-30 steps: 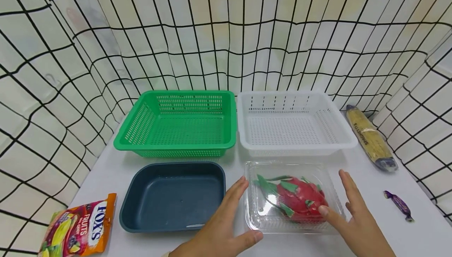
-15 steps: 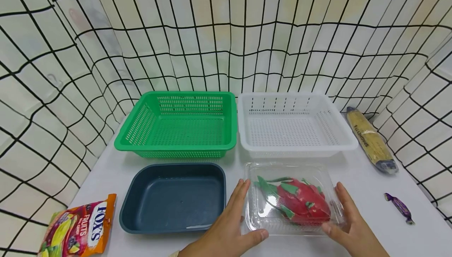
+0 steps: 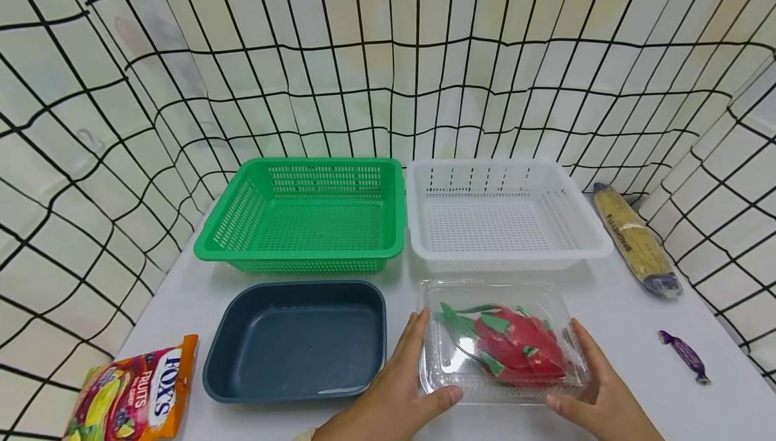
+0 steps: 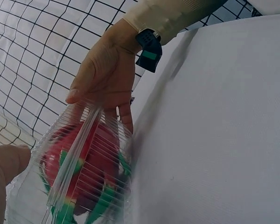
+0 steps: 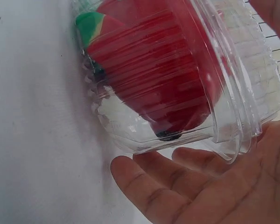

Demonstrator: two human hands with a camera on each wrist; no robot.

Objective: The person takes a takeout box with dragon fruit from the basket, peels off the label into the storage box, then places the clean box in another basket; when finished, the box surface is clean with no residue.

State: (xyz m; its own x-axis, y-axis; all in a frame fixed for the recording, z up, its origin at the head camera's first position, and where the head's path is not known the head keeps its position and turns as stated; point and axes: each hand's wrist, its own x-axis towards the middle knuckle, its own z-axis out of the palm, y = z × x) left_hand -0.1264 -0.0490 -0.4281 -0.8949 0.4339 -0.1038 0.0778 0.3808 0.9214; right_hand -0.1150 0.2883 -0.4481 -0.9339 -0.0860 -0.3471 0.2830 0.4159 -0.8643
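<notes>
A clear plastic clamshell box (image 3: 442, 374) lies on the white table with a red dragon fruit (image 3: 521, 343) with green scales inside. My left hand (image 3: 391, 384) rests along the box's left side, fingers straight, thumb by its front edge. At the right side, my right hand (image 3: 606, 390) touches the box with extended fingers, its thumb at the front right corner. In the right wrist view, the fingertips (image 5: 126, 170) lie against the box's lower end. The left wrist view shows my left thumb (image 4: 11, 161) beside the box; the other left fingers are hidden there.
Behind stand a green basket (image 3: 297, 256) and a white basket (image 3: 515, 254). A dark blue tray (image 3: 294, 397) lies left of the box, beside a Fox's candy bag (image 3: 133, 390). Spaghetti (image 3: 636, 242) and a purple wrapped candy (image 3: 685, 355) lie right. Black netting (image 3: 388, 40) surrounds the table.
Both hands have come in toward the box, the right one moving left and down onto its right side. The box stays in place with the fruit inside.
</notes>
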